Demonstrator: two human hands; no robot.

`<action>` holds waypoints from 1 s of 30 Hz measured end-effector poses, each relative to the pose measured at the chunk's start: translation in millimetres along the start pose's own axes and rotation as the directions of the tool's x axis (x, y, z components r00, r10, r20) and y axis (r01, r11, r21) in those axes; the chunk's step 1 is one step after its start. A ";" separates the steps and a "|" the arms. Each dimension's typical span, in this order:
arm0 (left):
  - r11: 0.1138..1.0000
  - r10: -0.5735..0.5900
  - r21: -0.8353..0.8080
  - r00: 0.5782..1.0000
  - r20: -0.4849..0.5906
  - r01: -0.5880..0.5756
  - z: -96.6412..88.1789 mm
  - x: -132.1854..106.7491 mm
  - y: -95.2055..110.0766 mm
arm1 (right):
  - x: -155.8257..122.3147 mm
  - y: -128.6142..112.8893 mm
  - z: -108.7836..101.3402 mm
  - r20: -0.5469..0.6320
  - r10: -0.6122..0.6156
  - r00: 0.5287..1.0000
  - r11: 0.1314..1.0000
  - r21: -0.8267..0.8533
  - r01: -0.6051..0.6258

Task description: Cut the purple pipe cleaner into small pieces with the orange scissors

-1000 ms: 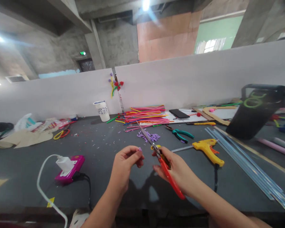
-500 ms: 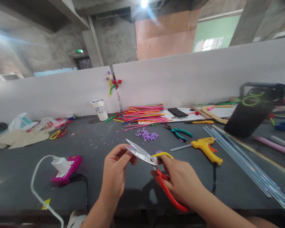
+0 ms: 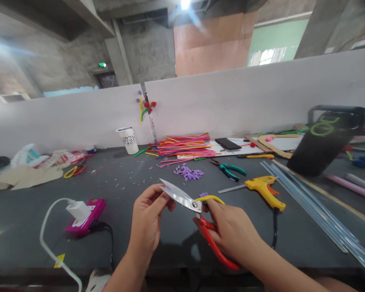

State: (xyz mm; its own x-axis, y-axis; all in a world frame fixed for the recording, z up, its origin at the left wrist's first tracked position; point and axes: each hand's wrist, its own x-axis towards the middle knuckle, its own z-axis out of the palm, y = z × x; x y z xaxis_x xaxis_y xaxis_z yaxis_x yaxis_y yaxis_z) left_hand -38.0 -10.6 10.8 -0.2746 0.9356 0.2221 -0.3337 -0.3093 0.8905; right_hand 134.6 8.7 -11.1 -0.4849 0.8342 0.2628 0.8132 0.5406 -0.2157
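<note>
My right hand [image 3: 231, 227] is closed around the handles of a pair of scissors [image 3: 182, 198], one yellow and one red. The blades are parted and point up and left, to the fingertips of my left hand [image 3: 149, 219]. Those fingers are pinched on a small purple piece [image 3: 168, 187], seen between the blades and mostly hidden. Beyond the scissors lies a pile of short purple pieces [image 3: 188, 173]. A few more purple bits [image 3: 203, 194] rest on the table just behind the yellow handle.
Colourful pipe cleaners [image 3: 184, 147] lie at the back beside a paper cup [image 3: 128, 141]. Pliers [image 3: 229, 168], a yellow glue gun [image 3: 266, 190], clear sticks [image 3: 310, 207] and a black bottle [image 3: 322, 142] are on the right. A pink power socket [image 3: 86, 219] with cables is left.
Both hands stay nearly in place. The scissors have shifted very slightly, their blade tips a touch further left.
</note>
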 end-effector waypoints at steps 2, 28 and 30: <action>1.000 -0.005 -0.002 1.000 0.002 0.005 -0.3 0.1 -0.1 | 0.4 0.7 0.2 -0.009 -0.009 1.000 1.000 -0.007 0.009; 1.000 -0.030 0.010 1.000 -0.008 0.030 -2.8 1.6 3.8 | 0.9 -2.8 2.7 -0.033 -0.057 0.998 0.996 -0.064 0.055; 0.999 -0.040 0.006 0.999 -0.017 0.040 -3.5 1.7 4.0 | 1.5 -1.9 2.9 -0.036 -0.053 0.998 0.996 -0.071 0.050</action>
State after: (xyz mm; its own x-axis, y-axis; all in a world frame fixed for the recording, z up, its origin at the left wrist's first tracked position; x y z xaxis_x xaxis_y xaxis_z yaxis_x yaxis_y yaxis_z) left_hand -43.0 -10.9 13.3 -0.2766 0.9441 0.1795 -0.3394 -0.2707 0.9009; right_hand 131.4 9.2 -13.0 -0.5155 0.7999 0.3072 0.8086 0.5728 -0.1345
